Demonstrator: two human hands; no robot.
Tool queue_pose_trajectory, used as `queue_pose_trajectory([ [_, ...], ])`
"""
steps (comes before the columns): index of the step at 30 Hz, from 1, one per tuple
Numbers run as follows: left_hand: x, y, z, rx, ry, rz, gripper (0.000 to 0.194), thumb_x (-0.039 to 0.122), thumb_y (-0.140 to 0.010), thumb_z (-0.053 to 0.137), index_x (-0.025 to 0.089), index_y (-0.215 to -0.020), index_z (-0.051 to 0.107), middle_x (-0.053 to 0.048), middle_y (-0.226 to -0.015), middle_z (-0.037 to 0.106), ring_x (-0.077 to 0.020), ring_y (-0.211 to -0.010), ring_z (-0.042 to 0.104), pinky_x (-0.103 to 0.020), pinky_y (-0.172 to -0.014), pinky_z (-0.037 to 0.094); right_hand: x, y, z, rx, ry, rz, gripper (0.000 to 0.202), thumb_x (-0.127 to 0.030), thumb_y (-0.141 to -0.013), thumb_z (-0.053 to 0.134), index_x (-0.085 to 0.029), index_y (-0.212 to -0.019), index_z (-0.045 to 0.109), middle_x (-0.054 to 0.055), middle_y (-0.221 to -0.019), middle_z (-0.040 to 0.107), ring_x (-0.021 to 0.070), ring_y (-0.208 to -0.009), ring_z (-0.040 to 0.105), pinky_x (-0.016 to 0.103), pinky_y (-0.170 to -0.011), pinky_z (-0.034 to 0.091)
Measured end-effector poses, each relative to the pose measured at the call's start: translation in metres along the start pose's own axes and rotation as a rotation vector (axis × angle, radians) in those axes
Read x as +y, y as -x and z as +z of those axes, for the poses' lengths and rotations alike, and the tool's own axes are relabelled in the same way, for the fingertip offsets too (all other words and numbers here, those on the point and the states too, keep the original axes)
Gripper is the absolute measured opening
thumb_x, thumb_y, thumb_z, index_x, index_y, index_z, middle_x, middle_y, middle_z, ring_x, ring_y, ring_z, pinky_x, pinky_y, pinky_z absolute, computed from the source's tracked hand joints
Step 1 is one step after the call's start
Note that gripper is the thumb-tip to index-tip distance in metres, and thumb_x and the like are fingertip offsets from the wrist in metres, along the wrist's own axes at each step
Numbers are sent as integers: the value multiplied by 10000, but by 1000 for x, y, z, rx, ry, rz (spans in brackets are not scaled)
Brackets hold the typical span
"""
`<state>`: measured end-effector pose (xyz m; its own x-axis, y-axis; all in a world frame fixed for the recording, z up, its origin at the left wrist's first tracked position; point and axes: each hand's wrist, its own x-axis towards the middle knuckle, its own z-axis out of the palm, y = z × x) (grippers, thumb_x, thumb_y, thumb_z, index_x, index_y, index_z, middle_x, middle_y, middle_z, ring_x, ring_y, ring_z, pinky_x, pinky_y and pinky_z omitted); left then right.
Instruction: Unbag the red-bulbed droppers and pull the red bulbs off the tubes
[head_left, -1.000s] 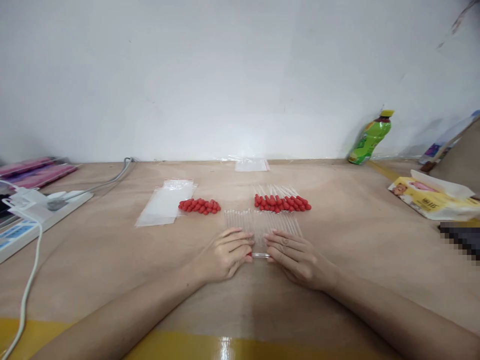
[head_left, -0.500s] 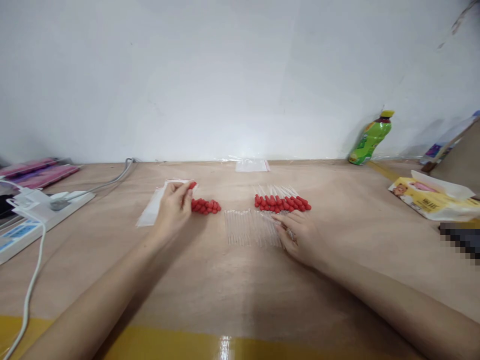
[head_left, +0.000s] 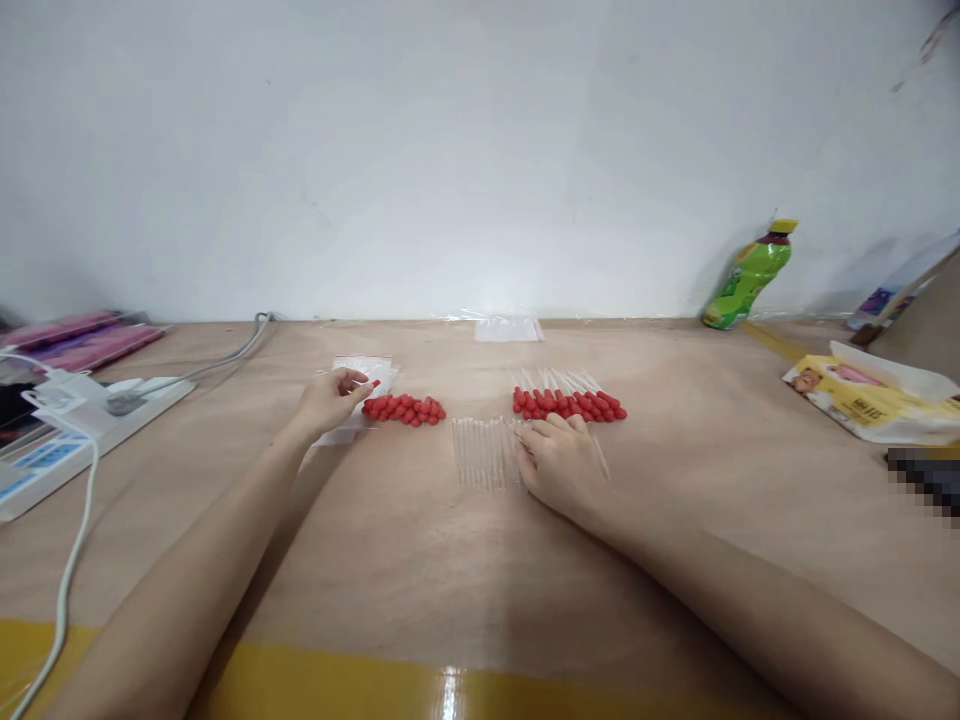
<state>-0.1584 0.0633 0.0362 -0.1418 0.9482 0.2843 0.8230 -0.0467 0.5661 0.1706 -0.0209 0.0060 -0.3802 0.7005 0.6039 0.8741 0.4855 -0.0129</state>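
Left hand [head_left: 335, 402]: small red rounded bulb [head_left: 376, 383] at fingertips; cannot tell if gripped
Red bulb pile [head_left: 409, 410]: just right
Right hand [head_left: 556, 455]: over clear thin tubes [head_left: 480, 455], centre; grip hidden

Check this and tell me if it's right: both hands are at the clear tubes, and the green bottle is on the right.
Not quite: in the head view, only the right hand is at the clear tubes. The left hand is off by the bags and a pile of red bulbs. The green bottle is indeed on the right.
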Motion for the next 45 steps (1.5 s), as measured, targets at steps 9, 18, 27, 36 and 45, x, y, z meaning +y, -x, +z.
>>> queue_pose_trajectory([
  [9, -6, -2, 2, -38, -49, -39, 518, 592, -747, 374, 156, -789, 652, -49, -799, 678, -216, -767, 596, -265, -660, 431, -13, 3, 0, -71, -3, 21, 311, -439, -790, 538, -155, -680, 602, 76, -721, 635, 210, -754, 531, 350, -683, 262],
  [18, -5, -5, -2, -28, -60, -43, 539, 544, -810, 292, 140, -863, 644, -90, -906, 677, -221, -803, 611, -279, -700, 440, 3, 5, -9, 30, -39, 28, 329, -446, -826, 490, -160, -737, 627, 55, -701, 632, 174, -709, 522, 331, -677, 257],
  [27, 89, 36, 27, 88, -123, 451, 207, 320, -785, 465, 173, -755, 608, -36, -811, 622, -187, -809, 543, -296, -773, 410, 41, 36, -13, 184, -127, -141, 174, -272, -818, 525, -179, -739, 649, 2, -584, 560, 123, -606, 446, 299, -670, 270],
  [36, 160, 40, 108, -89, -150, 429, 308, 448, -779, 519, 170, -690, 618, -74, -778, 596, -234, -861, 534, -362, -800, 413, 44, 43, -14, 214, -170, -146, 135, -219, -803, 538, -183, -728, 644, -7, -560, 547, 119, -583, 410, 300, -643, 253],
  [45, 164, 32, 134, -59, -143, 346, 317, 378, -768, 529, 157, -551, 594, -86, -703, 590, -232, -802, 548, -363, -758, 427, 45, 43, -10, 196, -198, -136, 137, -216, -806, 531, -187, -736, 644, -9, -572, 554, 120, -596, 428, 307, -668, 273],
])
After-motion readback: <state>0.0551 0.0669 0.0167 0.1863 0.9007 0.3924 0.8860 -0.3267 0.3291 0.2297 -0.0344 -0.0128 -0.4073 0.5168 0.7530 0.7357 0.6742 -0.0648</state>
